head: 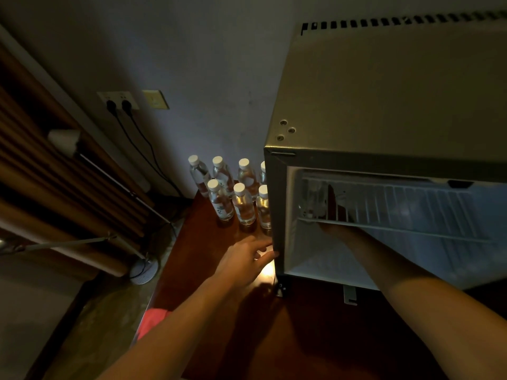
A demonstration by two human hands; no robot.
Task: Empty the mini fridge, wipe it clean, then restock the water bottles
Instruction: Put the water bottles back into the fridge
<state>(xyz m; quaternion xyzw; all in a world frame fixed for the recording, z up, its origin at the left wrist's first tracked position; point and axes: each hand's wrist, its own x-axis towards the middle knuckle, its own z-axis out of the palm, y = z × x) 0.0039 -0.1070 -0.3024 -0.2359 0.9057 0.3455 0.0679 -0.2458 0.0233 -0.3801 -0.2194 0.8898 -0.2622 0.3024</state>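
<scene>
The right hand (pixel 333 230) reaches inside the open grey metal mini fridge (pixel 384 111), under its white wire shelf (pixel 411 229); the fingers are hidden, so its grip cannot be told. The left hand (pixel 244 259), open and empty, touches the fridge's left front edge. Clear white-capped plastic water bottles (pixel 219 198) stand on the reddish-brown wooden bench (pixel 233 338) left of the fridge, some partly hidden behind it.
</scene>
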